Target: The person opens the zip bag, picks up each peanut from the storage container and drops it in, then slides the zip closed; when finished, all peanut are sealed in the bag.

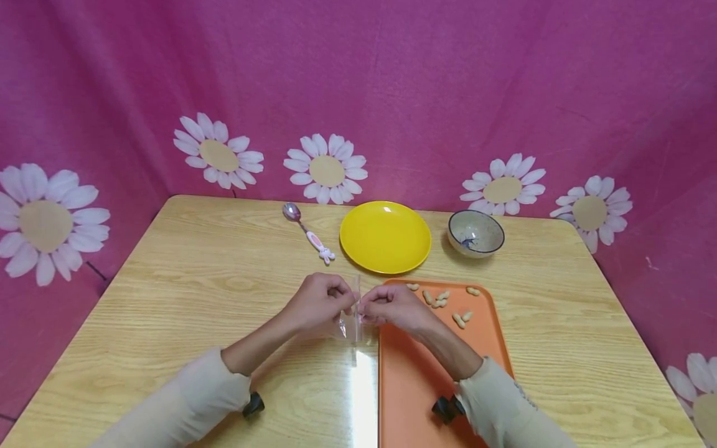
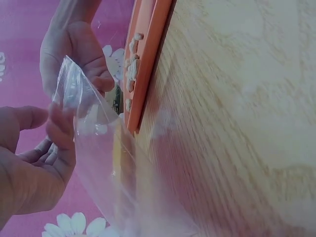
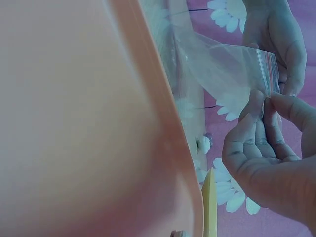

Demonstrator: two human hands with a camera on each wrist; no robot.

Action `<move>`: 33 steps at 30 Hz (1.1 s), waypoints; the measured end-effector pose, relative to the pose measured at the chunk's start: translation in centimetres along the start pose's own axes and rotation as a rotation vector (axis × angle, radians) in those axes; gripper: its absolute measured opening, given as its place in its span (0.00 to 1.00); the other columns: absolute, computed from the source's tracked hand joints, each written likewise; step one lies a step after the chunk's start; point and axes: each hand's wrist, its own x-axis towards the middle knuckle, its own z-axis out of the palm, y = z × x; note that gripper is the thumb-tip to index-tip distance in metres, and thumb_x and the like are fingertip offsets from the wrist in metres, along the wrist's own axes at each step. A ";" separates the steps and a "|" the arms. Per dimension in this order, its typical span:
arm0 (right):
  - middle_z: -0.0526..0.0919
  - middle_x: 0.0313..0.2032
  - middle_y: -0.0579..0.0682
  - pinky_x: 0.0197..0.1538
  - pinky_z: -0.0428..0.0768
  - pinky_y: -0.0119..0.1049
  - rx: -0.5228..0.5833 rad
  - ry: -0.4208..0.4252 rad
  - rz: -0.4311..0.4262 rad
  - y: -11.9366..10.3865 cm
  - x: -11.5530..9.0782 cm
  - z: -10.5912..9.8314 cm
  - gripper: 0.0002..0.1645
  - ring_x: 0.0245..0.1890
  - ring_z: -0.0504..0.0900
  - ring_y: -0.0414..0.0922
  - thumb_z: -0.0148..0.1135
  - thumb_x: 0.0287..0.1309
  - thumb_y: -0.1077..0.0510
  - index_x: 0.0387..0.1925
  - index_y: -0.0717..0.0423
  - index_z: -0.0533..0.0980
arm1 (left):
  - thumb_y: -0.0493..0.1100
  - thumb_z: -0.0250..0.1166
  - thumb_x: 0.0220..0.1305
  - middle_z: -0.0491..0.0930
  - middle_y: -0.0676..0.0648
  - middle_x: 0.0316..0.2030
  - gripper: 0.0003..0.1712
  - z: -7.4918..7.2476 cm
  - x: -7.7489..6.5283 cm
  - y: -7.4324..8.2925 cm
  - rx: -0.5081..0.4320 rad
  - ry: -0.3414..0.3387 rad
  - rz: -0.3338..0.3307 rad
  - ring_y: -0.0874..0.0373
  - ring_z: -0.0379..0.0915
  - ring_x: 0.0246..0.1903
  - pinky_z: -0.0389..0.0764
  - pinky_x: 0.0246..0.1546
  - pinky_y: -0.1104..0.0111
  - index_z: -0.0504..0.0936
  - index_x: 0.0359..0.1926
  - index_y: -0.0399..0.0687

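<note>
Between both hands, above the table by the tray's left edge, hangs a clear zip-lock bag [image 1: 348, 328]. My right hand [image 1: 400, 306] pinches its top edge between thumb and forefinger, close to the red-lined zip strip [image 3: 266, 71] in the right wrist view. My left hand [image 1: 320, 301] grips the same edge from the other side with curled fingers; the left wrist view shows those fingers [image 2: 60, 133] against the bag's mouth. The bag's body [image 2: 106, 158] hangs loose and see-through, with nothing visible inside. Its exact opening is partly hidden by the fingers.
An orange tray [image 1: 411, 379] lies under the right forearm, with several peanuts [image 1: 440, 303] toward its far end. Behind stand a yellow plate [image 1: 385, 236] and a patterned bowl [image 1: 476, 234]. A spoon [image 1: 308, 233] with a rabbit handle lies left of the plate. A pink flowered curtain [image 1: 392, 93] encloses the table.
</note>
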 end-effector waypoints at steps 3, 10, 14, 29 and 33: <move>0.83 0.28 0.41 0.41 0.81 0.36 -0.031 0.016 -0.008 0.1 0.0 0.1 0.15 0.31 0.81 0.38 0.59 0.60 0.61 0.40 0.73 0.77 | 0.41 0.61 0.62 0.82 0.44 0.22 0.09 0.2 0.2 0.0 -0.039 -0.021 -0.021 0.61 0.74 0.16 0.75 0.18 0.72 0.82 0.30 0.38; 0.82 0.26 0.42 0.38 0.81 0.36 -0.094 0.057 -0.016 0.6 0.1 0.3 0.12 0.29 0.78 0.39 0.56 0.58 0.63 0.36 0.72 0.78 | 0.32 0.58 0.56 0.81 0.44 0.19 0.06 0.7 0.3 -0.3 -0.126 -0.041 -0.028 0.62 0.77 0.16 0.80 0.19 0.70 0.80 0.29 0.32; 0.82 0.23 0.43 0.37 0.83 0.36 -0.094 0.076 -0.031 0.8 0.1 0.6 0.11 0.26 0.78 0.38 0.55 0.55 0.66 0.33 0.73 0.77 | 0.31 0.56 0.53 0.80 0.46 0.17 0.05 1.0 0.4 -0.3 -0.135 -0.029 -0.042 0.61 0.77 0.15 0.78 0.17 0.70 0.78 0.26 0.33; 0.86 0.27 0.60 0.31 0.83 0.37 -0.089 0.170 -0.057 0.5 -0.1 1.0 0.10 0.24 0.83 0.39 0.55 0.52 0.70 0.38 0.69 0.73 | 0.28 0.60 0.48 0.81 0.44 0.18 0.06 1.4 0.4 -0.6 -0.101 0.088 0.010 0.60 0.78 0.17 0.77 0.19 0.72 0.75 0.30 0.38; 0.85 0.28 0.59 0.29 0.83 0.36 -0.220 0.208 -0.078 0.5 -0.4 1.0 0.12 0.23 0.81 0.38 0.55 0.52 0.70 0.37 0.68 0.81 | 0.29 0.61 0.49 0.81 0.46 0.19 0.05 1.2 0.3 -0.6 -0.001 0.087 0.066 0.63 0.75 0.18 0.75 0.19 0.74 0.81 0.29 0.38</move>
